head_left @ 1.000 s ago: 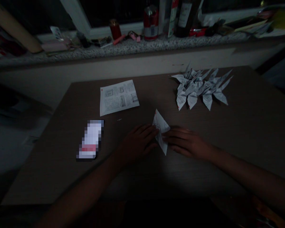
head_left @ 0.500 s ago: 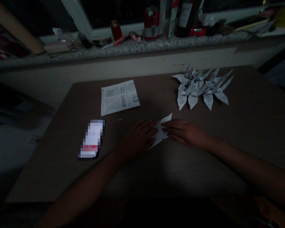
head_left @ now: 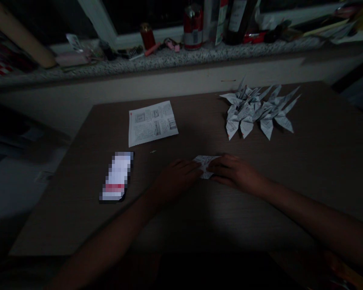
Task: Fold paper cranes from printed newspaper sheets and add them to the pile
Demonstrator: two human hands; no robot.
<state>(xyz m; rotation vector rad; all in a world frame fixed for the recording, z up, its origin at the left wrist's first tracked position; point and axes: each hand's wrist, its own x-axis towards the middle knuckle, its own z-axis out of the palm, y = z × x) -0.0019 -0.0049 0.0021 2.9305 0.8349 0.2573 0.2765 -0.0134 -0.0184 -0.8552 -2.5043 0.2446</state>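
A small piece of folded printed paper [head_left: 206, 161] lies on the table between my hands, its edges partly covered by fingers. My left hand [head_left: 181, 175] rests over its left end, fingers together and tips on the paper. From the other side, my right hand [head_left: 236, 171] holds the right part, its fingertips on the paper near the middle. The thumbs are largely hidden in the dim light. Behind my right hand stands a cluster of several folded paper cranes [head_left: 260, 108] with pointed wings and tails.
A flat printed sheet [head_left: 153, 124] lies at the back left of the table [head_left: 78, 225]. Nearer, to the left, is a lit phone [head_left: 116, 177]. The stone windowsill [head_left: 109, 66] behind carries a red can [head_left: 192, 28], a dark bottle [head_left: 236, 22] and other clutter.
The folded paper has turned, from slanting between my hands to lying level, and shows less of its length. Both hands have shifted slightly with it.
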